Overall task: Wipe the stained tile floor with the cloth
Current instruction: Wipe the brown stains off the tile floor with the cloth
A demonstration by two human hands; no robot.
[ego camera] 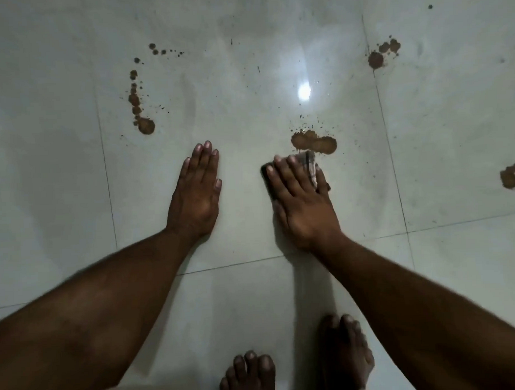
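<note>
Pressing flat, the right hand (301, 199) is laid over a folded cloth (309, 166), fingers slightly spread, palm down; only a checked woven edge and a dark corner of the cloth are seen past the fingertips, the rest being hidden. The cloth lies just short of a brown, blotchy stain (313, 142) with speckled spatter. The left hand (196, 194) is set flat on the floor (245, 34), fingers pressed together. Glossy pale tiles with thin grout lines are marked by further rust-brown drips (138, 105) and blobs (383, 52). Bare toes (251, 373) are cut off at the bottom edge.
</note>
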